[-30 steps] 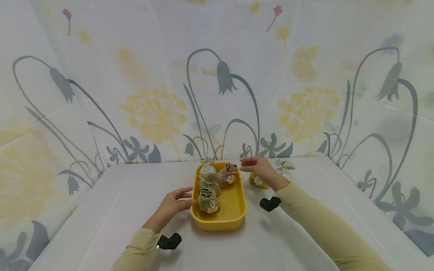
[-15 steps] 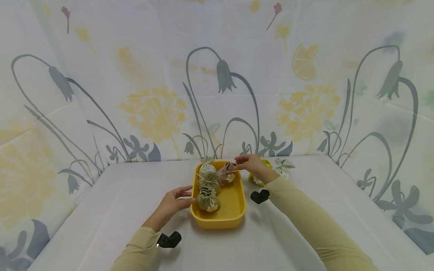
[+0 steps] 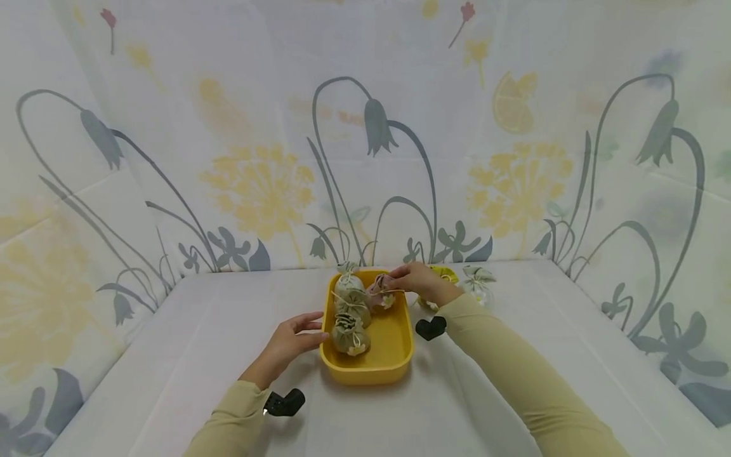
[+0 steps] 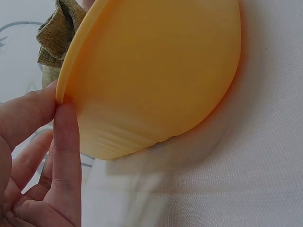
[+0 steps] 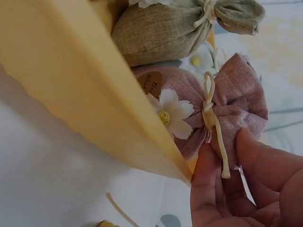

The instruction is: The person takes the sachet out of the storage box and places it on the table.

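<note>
White cloth covers the table (image 3: 365, 419) before you. Your left hand (image 3: 290, 346) pinches the left rim of the yellow tray (image 3: 368, 376), where three greenish bags (image 3: 348, 339) line that side. Farther back, your right hand (image 3: 424, 281) pinches the neck of the pink bag (image 5: 227, 111) inside the tray; beyond stands a flowered backdrop (image 3: 365, 158).

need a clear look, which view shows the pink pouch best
The right wrist view: the pink pouch appears large, its tie and flower clear. The head view shows it small inside the yellow tray; the left wrist view doesn't clearly show it.
</note>
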Action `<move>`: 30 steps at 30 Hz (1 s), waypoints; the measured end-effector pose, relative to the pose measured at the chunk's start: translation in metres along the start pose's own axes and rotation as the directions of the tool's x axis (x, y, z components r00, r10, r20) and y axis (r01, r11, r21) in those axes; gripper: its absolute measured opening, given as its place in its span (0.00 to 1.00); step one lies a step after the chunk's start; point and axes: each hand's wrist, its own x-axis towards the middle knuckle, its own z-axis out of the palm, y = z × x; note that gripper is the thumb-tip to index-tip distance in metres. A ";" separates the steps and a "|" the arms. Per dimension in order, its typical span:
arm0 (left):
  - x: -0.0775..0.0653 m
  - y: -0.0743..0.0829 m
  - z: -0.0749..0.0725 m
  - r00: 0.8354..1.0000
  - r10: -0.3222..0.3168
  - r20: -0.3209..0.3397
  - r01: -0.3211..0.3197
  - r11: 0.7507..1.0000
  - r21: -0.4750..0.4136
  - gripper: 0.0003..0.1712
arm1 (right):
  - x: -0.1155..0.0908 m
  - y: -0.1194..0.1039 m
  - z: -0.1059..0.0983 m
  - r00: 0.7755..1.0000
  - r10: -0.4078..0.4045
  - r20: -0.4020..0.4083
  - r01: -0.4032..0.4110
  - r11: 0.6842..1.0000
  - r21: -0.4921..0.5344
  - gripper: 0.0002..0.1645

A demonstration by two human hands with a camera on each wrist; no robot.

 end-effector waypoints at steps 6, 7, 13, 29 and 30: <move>0.001 0.002 -0.001 1.000 -0.012 -0.014 0.012 1.000 0.006 0.31 | -0.004 -0.002 0.002 0.997 0.026 -0.068 -0.025 1.000 0.014 0.17; 0.000 0.002 -0.001 1.000 -0.012 -0.014 0.012 1.000 0.008 0.31 | -0.005 -0.002 0.003 0.997 0.021 -0.076 -0.020 1.000 0.015 0.17; 0.000 0.002 0.000 1.000 -0.019 -0.006 0.019 1.000 0.019 0.32 | -0.017 -0.002 0.004 0.995 -0.024 -0.098 0.033 0.995 0.093 0.15; -0.001 0.000 0.001 1.000 -0.005 0.000 0.005 1.000 0.011 0.32 | -0.043 -0.027 0.003 0.981 -0.005 -0.194 0.057 0.964 0.261 0.17; -0.002 0.000 0.001 1.000 -0.006 0.001 0.006 1.000 0.012 0.32 | -0.046 -0.028 0.003 0.980 -0.001 -0.198 0.054 0.964 0.260 0.16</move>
